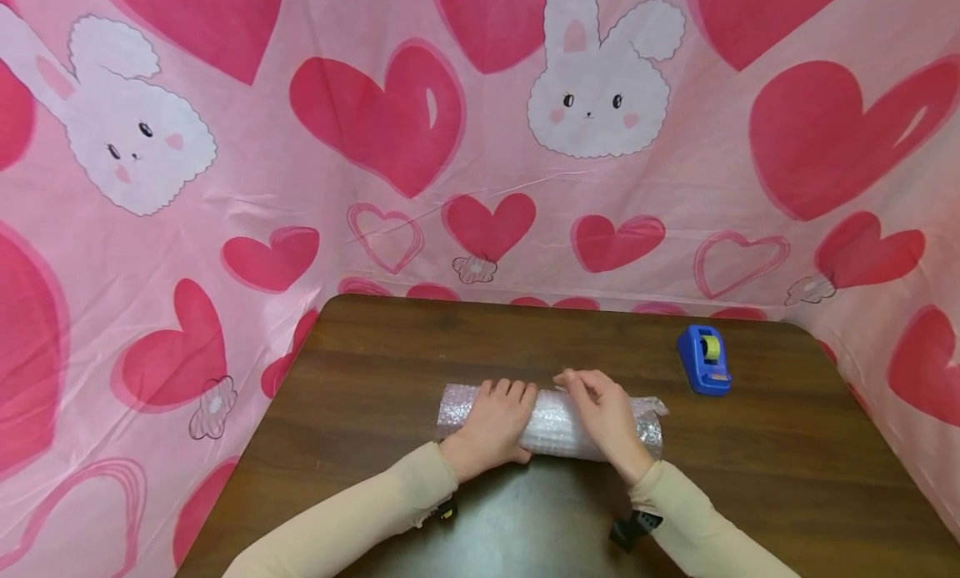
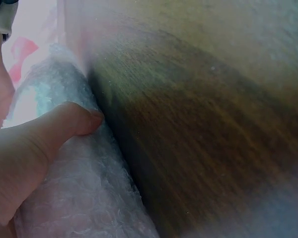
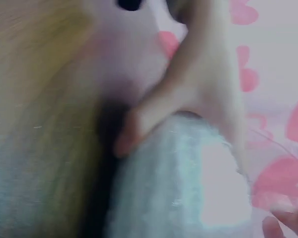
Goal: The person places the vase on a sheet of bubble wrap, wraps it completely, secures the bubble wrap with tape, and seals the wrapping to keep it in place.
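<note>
A roll of bubble wrap [image 1: 555, 424] lies crosswise on the wooden table, its loose edge sticking up near the right end. Over its left part my left hand [image 1: 495, 424] rests, fingers over the far side and thumb on the near side. In the left wrist view, that thumb curls over the bubble wrap [image 2: 89, 183]. My right hand [image 1: 611, 419] is above the right part, thumb and fingertips drawn together near the far edge. Whether these fingertips [image 3: 283, 223] pinch a bit of wrap or tape is too blurred to tell. What lies inside the roll is hidden.
A blue tape dispenser [image 1: 705, 361] with a yellow-cored roll stands at the table's back right. The brown wooden table [image 1: 360, 369] ends against a pink cloth [image 1: 510, 169] with hearts and rabbits, which hangs behind and at both sides.
</note>
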Available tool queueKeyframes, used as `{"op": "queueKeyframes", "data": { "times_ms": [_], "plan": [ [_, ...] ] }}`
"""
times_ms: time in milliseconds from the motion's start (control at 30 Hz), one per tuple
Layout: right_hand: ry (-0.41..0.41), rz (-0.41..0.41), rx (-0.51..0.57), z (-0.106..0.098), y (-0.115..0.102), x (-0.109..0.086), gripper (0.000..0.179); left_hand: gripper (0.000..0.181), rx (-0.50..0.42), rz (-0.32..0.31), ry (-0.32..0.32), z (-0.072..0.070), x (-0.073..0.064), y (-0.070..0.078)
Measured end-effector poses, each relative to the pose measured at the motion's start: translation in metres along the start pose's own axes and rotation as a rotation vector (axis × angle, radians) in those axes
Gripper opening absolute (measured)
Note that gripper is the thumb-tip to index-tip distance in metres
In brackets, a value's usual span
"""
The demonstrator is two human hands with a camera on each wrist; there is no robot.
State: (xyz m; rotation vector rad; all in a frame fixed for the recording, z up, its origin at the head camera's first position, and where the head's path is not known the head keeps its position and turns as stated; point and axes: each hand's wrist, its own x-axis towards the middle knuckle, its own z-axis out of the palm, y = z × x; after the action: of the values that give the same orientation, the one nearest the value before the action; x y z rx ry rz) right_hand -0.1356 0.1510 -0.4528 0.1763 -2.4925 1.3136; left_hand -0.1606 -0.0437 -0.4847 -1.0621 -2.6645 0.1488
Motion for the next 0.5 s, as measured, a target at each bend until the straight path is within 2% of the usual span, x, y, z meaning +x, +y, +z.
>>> {"op": "queueKeyframes", "data": {
  "times_ms": [100, 200, 367, 500],
  "plan": [
    [-0.007, 0.031, 0.009, -0.004, -0.001, 0.004, 0.023, 0.099, 0.001, -0.004, 0.001, -0.001, 0.000, 0.000],
    [-0.044, 0.033, -0.028, -0.006, -0.002, 0.007, 0.024, 0.100, 0.007, -0.004, 0.005, -0.002, 0.000, -0.001],
    [-0.077, 0.055, -0.079, 0.001, -0.001, 0.007, 0.027, 0.099, 0.008, 0.002, 0.001, -0.003, 0.000, -0.001],
    [-0.079, 0.041, -0.125, 0.006, -0.001, 0.001, 0.025, 0.099, -0.001, 0.004, 0.001, -0.002, -0.001, -0.001]
  ]
}}
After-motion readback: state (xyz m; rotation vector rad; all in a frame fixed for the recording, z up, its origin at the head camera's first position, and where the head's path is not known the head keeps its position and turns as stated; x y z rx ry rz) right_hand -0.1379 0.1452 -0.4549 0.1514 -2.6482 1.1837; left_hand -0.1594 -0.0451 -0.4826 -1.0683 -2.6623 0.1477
